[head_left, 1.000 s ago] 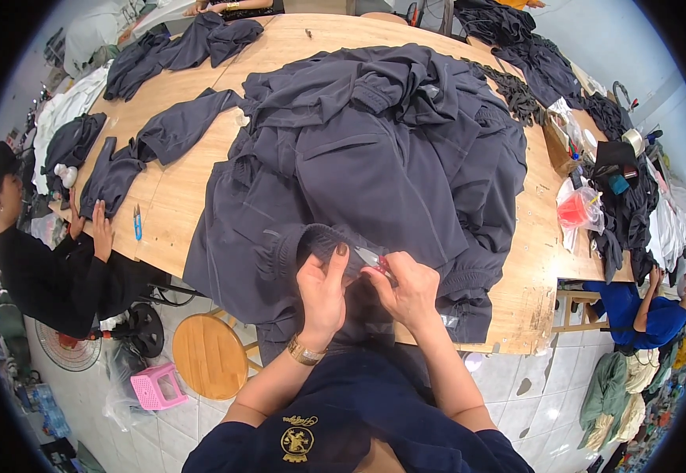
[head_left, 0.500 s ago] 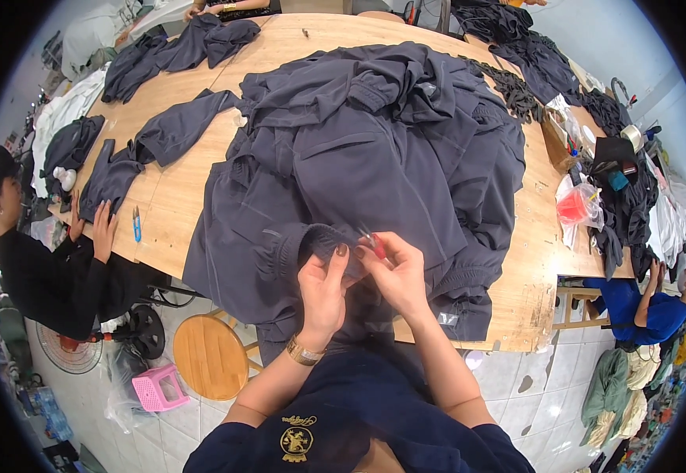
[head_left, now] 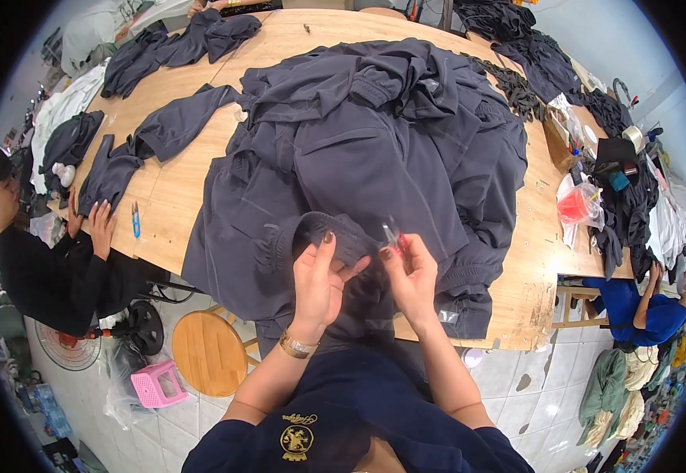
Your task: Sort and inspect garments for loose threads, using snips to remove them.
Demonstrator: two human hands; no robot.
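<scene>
In front of me a large heap of dark grey trousers [head_left: 406, 169] with gathered elastic hems covers the middle of the table. My left hand [head_left: 318, 288] pinches the edge of one elastic cuff [head_left: 337, 232] between thumb and fingers, holding its opening up toward me. Close by on the right, my right hand [head_left: 412, 280] is closed around small thread snips [head_left: 391, 234] with red handles. Their pointed blades face up and away, a little apart from the cuff. Motion blurs the tips, and any loose thread is too fine to make out.
Blue thread snips [head_left: 136, 220] lie on the wooden table [head_left: 177, 185] near a seated person's hands [head_left: 100, 229] at left. More dark garments [head_left: 173, 122] lie beyond. At right are a red drink bag [head_left: 576, 206] and another person in blue [head_left: 643, 315]. A round stool [head_left: 209, 353] stands below left.
My right hand with the snips has moved right, away from the cuff. My left hand still grips the cuff, which now stands more spread and slightly higher.
</scene>
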